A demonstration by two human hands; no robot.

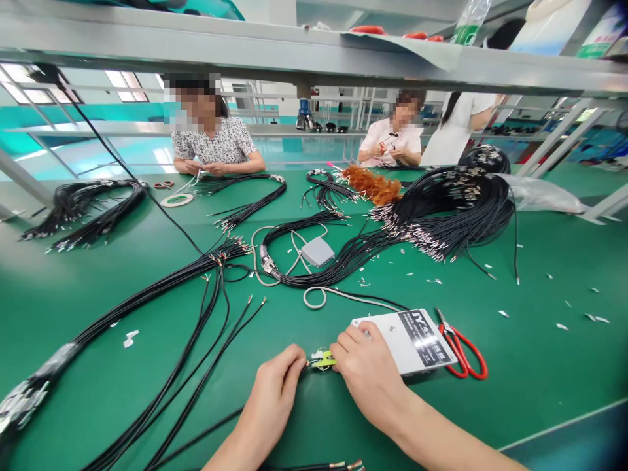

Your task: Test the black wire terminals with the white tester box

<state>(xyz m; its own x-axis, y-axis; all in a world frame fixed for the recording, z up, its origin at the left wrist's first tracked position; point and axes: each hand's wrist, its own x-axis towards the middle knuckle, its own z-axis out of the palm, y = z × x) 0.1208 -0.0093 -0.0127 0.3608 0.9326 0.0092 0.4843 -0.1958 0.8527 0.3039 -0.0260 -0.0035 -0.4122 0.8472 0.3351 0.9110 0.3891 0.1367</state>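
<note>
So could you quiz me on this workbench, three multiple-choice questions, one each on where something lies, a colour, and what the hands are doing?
1. Where do the scissors lie?
A. right of the white box
B. on the overhead shelf
C. under the left hand

2. What colour are the scissor handles?
A. blue
B. red
C. black

3. What are the hands doing?
A. resting flat and open
B. both pinching a small yellow-green part
C. holding the scissors

Answers: 1 A, they lie on the green table beside the white box. 2 B, the loops are red. 3 B, the left hand and right hand meet at the yellow-green part.
</note>
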